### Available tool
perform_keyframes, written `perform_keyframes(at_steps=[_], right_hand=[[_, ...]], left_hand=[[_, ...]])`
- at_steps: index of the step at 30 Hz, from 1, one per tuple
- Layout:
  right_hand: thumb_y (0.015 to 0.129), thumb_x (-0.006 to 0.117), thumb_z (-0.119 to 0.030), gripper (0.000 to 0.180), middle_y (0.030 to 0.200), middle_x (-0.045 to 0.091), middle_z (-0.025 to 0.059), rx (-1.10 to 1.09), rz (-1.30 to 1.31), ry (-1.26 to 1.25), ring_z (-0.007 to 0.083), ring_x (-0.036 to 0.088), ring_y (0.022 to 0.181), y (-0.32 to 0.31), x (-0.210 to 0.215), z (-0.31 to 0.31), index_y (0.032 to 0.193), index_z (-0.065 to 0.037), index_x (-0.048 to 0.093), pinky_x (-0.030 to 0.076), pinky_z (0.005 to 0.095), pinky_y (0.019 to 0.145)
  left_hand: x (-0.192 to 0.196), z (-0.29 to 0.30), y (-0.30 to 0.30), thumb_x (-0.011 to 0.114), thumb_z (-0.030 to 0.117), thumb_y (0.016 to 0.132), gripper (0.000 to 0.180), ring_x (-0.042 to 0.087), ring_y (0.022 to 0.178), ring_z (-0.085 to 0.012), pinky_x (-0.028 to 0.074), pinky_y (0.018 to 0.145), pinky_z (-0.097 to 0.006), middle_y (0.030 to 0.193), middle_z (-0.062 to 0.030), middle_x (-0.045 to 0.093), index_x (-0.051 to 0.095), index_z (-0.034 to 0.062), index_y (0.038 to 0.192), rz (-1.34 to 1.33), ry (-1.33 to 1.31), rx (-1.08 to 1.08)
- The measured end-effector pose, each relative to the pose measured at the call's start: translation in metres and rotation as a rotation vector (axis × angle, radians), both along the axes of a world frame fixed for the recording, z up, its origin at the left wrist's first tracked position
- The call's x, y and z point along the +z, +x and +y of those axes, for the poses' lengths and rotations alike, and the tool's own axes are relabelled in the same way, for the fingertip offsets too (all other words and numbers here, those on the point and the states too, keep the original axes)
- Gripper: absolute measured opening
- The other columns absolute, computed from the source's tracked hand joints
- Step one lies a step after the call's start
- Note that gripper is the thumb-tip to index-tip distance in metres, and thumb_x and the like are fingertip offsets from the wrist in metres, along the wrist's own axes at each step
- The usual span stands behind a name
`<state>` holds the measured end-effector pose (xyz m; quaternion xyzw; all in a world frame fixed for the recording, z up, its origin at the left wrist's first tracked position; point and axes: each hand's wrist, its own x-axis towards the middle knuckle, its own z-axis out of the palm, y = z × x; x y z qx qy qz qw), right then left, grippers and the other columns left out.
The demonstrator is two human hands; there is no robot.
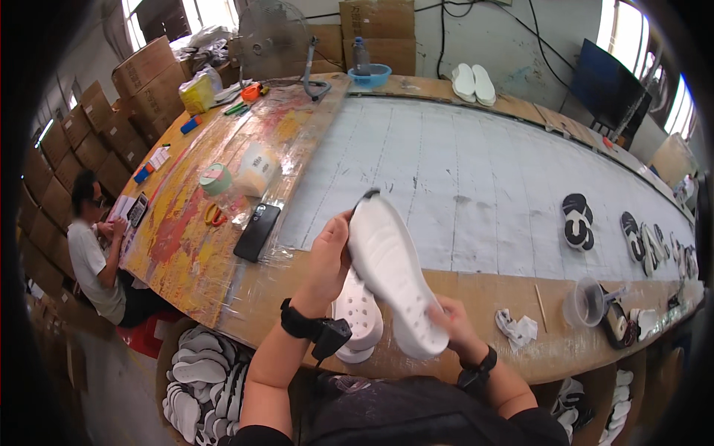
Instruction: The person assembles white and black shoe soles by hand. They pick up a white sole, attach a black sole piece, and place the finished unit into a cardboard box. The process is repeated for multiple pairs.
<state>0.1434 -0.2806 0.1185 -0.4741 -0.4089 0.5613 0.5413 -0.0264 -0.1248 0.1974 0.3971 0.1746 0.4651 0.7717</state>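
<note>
One white perforated shoe sole slants across the frame's centre, held at both ends, probably to keep its inner face up and steady. The left hand grips its left edge near the upper end; the right hand, slightly blurred, holds the lower right edge beside the holes, while a second white sole shows partly behind.

From where I stand: left fisheye of a head-worn pair. Aim: down and forward, across the worktable to the far wall. Left hand and right hand close below lens; straight edges bow toward rim.
</note>
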Motion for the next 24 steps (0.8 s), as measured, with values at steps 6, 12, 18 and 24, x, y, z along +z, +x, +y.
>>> perform_keyframes(at_steps=[6,12,18,24], right_hand=[[0.089,0.050,-0.026,0.035,0.094,0.060,0.0070,0.071,0.516,-0.127,0.0108,0.059,0.079,-0.012,0.012,0.018,0.109,0.003,0.052,0.047,0.0236,0.068],[0.079,0.064,-0.018,0.046,0.105,0.058,0.0108,-0.175,-0.350,0.259,0.0193,0.059,0.090,-0.023,0.045,0.029,0.119,-0.001,0.047,0.047,0.0275,0.076],[0.062,0.076,-0.020,0.075,0.127,0.043,0.0162,0.019,-0.845,0.731,0.0312,0.052,0.103,-0.035,0.076,0.024,0.125,-0.002,0.039,0.044,0.0331,0.083],[0.071,0.062,0.000,0.058,0.130,0.041,0.0146,0.221,-0.481,0.566,0.0246,0.055,0.104,-0.040,0.074,0.021,0.126,-0.007,0.043,0.048,0.0307,0.081]], left_hand=[[-0.023,-0.048,0.006,0.063,0.005,0.078,0.063,0.045,0.108,-0.0173,0.040,0.089,-0.030,0.120,-0.0111,0.042,0.026,-0.0025,0.129,0.127,0.335,0.168],[-0.029,-0.054,-0.007,0.052,0.016,0.087,0.051,0.048,0.105,-0.0176,0.040,0.089,-0.032,0.117,-0.0084,0.047,0.027,0.0025,0.130,0.002,-0.010,0.031],[-0.050,-0.044,-0.005,0.050,0.045,0.084,0.061,0.053,0.097,-0.0197,0.045,0.082,-0.034,0.112,-0.0107,0.048,0.032,0.0056,0.126,0.077,-0.016,0.084],[-0.041,-0.032,-0.027,0.044,0.052,0.083,0.054,0.059,0.082,-0.0220,0.050,0.072,-0.034,0.096,-0.0145,0.057,0.046,0.0071,0.113,-0.147,-0.573,-0.352]])
